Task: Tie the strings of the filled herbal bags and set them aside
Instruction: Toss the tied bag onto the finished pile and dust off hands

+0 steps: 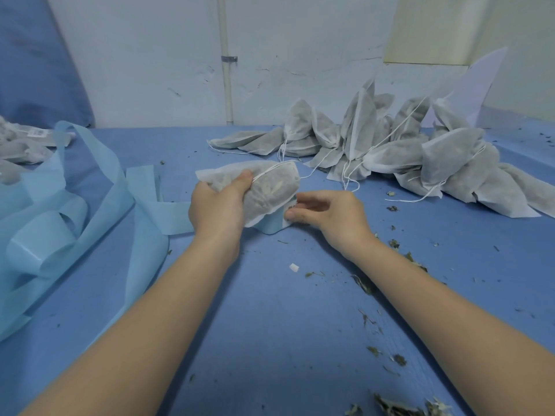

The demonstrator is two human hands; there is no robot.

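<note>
My left hand (pixel 220 202) grips a filled white herbal bag (pixel 270 187) above the blue table, thumb pressing near its white drawstring (pixel 270 170). My right hand (pixel 327 210) pinches the edge of a light blue strip with a small label (pixel 277 222) just under the bag. A pile of filled bags with loose strings (pixel 405 154) lies at the back right. More bags (pixel 18 151) sit at the far left edge.
Long light blue fabric strips (pixel 75 211) curl across the left of the blue table (pixel 270 325). Dried herb crumbs (pixel 393 409) are scattered on the right and front. A small white scrap (pixel 294 268) lies between my forearms. A white wall stands behind.
</note>
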